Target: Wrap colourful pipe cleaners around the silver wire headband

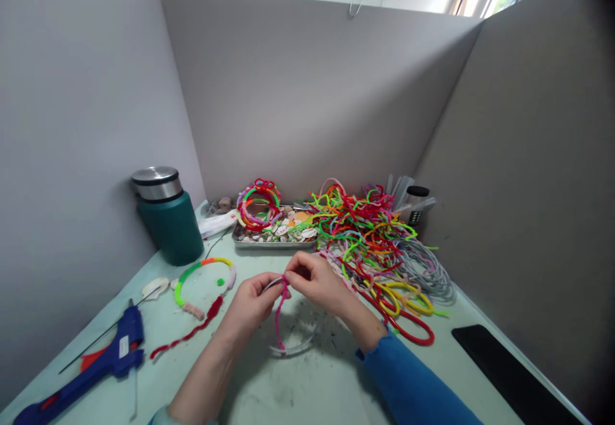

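Pink pipe cleaner [277,321] is pinched in the right hand [314,281], pale hoop [296,351] in the left hand [254,300]; glue gun [120,349] and bottle [172,225] sit left, tangled heap [358,220] right.

Between the left forearm [206,374] and blue right sleeve [413,380], bare tabletop [302,393] leaves a way to the hoop [296,352]; the left hand [254,300] and right hand [316,281] bar the middle; the tray [273,245] and heaped fuzzy stems [358,220] block the rear; bottle [175,223] and glue gun [120,350] obstruct the left; partitions [523,156] close both sides.
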Demonstrator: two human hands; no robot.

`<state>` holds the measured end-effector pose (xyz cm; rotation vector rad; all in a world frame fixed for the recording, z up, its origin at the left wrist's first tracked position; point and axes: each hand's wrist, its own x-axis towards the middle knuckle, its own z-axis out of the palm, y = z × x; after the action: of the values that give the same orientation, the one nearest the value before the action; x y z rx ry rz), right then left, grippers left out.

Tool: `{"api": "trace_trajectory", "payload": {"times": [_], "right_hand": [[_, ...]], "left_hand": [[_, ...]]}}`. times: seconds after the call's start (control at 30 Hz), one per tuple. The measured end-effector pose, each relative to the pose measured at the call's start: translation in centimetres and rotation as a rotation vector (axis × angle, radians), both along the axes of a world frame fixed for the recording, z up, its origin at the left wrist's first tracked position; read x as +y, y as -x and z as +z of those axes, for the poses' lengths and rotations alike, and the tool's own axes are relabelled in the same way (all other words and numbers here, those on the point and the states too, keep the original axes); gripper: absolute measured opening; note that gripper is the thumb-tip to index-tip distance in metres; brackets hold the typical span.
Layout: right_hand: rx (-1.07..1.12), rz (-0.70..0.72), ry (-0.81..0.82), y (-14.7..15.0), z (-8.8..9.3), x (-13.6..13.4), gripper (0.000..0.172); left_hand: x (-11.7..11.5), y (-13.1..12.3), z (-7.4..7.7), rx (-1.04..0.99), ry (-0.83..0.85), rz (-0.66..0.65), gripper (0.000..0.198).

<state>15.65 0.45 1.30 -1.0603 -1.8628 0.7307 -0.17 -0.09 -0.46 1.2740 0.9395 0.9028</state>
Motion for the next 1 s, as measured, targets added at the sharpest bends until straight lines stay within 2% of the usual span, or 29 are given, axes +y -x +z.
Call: {"api": "trace_trajectory", "payload": {"times": [0.2, 0.47, 0.67, 1.0], "right_hand": [[-0.023, -0.027, -0.022, 0.1, -0.2, 0.1, 0.006], [-0.026, -0.014, -0.023, 0.1, -0.2, 0.1, 0.005], [-0.024, -0.011, -0.001, 0.1, -0.2, 0.0, 0.007], [-0.039, -0.044, -0.003, 0.0, -0.5, 0.3, 0.008]], "left_hand": [[0.2, -0.2, 0.1, 0.124, -0.196, 0.131, 0.023], [0.1, -0.2, 0.2, 0.278, -0.365, 0.197, 0.019], [-0.3, -0.4, 0.2, 0.473, -0.596, 0.265, 0.014], [-0.8, -0.3, 0.4, 0.426, -0.569, 0.282, 0.025]]}}
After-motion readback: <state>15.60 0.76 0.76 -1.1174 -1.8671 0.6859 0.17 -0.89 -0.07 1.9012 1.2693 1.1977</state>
